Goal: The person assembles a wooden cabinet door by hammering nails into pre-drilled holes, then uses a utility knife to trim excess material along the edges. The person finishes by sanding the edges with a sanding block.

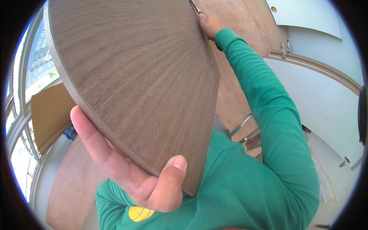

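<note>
Head view only; I am working from this feed. Wood-grain panel (134,84) sits large in the centre, tilted up toward the camera, its near corner close to the green sweater (245,184). Its far end runs out of the top of the frame.

Step in hand, as I judge it: work along the panel's right-hand edge with a slim tool (194,7). To do it well, I would bear the weight on the left side and steady the near corner before any pressure goes on. I would take light, even strokes along the edge, angled away from the brown face so a slip does not mark it, with the left fingers well out of the tool's path.

Left hand (149,188): spread in a broad cradle at the near end, thumb over the face, fingers stretched along the curved-looking left edge. It holds the panel.

Right hand (210,26): closed round the tool's handle, beside the far part of the right edge. The tool's tip lies at the frame limit; I cannot tell whether it touches the panel.
</note>
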`<action>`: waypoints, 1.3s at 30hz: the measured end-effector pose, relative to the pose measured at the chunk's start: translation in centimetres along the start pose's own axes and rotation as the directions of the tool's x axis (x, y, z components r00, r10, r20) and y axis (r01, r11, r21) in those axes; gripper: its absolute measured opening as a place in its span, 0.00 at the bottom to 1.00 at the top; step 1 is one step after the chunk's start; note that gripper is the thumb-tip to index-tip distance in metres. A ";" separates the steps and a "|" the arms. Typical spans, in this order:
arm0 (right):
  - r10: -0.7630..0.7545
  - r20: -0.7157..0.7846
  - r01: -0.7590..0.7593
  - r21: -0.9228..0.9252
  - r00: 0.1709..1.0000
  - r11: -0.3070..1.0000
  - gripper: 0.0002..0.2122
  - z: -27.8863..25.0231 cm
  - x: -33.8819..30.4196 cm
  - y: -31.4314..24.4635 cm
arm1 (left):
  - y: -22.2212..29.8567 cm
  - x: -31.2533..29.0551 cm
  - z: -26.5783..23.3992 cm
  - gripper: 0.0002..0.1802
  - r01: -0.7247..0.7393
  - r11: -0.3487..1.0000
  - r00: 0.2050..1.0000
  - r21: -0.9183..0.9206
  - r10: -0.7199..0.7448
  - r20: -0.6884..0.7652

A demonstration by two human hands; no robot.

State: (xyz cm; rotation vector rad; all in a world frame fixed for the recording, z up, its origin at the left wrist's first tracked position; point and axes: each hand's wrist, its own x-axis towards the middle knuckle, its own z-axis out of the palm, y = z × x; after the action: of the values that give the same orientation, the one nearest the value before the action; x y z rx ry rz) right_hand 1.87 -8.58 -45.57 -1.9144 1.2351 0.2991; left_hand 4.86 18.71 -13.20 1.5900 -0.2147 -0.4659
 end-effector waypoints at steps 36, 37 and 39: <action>-0.088 -0.164 0.087 -0.016 0.983 0.996 0.26 -1.1 7.0 0.7 | -0.8 0.9 1.4 0.69 -0.021 0.995 1.000 0.094 0.019 0.024; -0.092 -0.164 0.090 -0.019 0.982 0.996 0.25 -1.2 7.0 0.6 | -0.9 0.8 1.3 0.69 -0.032 0.996 0.999 0.079 0.030 0.028; -0.091 -0.147 0.090 -0.009 0.985 0.996 0.25 -1.2 7.0 0.4 | -0.8 0.9 1.6 0.69 -0.014 0.997 1.000 0.072 0.012 0.027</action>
State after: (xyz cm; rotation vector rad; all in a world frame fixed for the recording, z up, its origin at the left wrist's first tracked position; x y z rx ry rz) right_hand 4.69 -14.05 -49.05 -2.0180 1.2383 0.1131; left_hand 4.92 16.97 -14.18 1.6528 -0.2648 -0.4736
